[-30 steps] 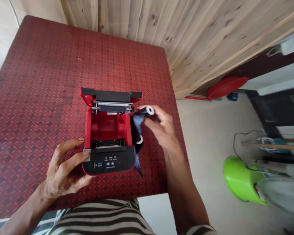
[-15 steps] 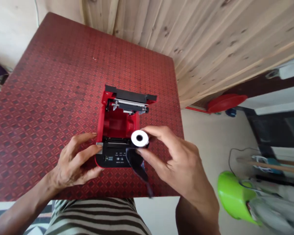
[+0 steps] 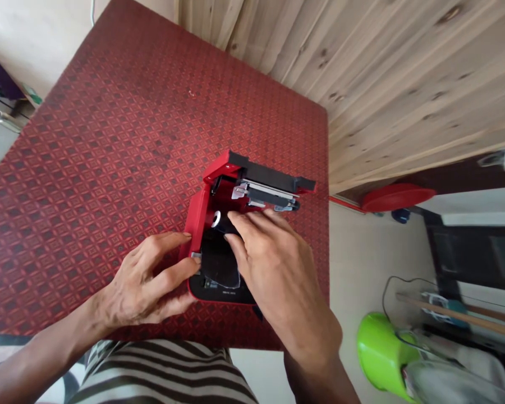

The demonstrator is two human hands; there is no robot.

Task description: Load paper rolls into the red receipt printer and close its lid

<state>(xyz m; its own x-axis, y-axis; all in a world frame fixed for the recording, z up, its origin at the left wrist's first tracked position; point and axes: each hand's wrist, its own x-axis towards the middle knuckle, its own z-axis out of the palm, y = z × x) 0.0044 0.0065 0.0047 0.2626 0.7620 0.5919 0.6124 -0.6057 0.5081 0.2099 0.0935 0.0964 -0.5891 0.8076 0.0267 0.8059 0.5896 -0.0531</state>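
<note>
A red and black receipt printer (image 3: 197, 216) stands on the table with its lid (image 3: 273, 178) raised. My left hand (image 3: 145, 278) grips the printer's left side, one finger on the red wall and another on the grey corner piece. With its fingers closed around a paper roll (image 3: 216, 219), my right hand (image 3: 278, 264) holds it inside the open compartment. The roll's white end with its core faces left; its outside is black. A loose black tail (image 3: 221, 266) from the roll lies over the printer's front panel. My right hand hides the compartment's right part.
A red patterned cloth covers the table (image 3: 130, 140), whose front edge is close to my body. Wooden planks (image 3: 362, 73) rise along its far side. On the floor at right are a green bucket (image 3: 381, 353) and a cable (image 3: 387, 292).
My right hand has moved the paper roll from the printer's front right corner into the compartment. The roll's tail now lies over the front panel. The view has shifted and turned slightly.
</note>
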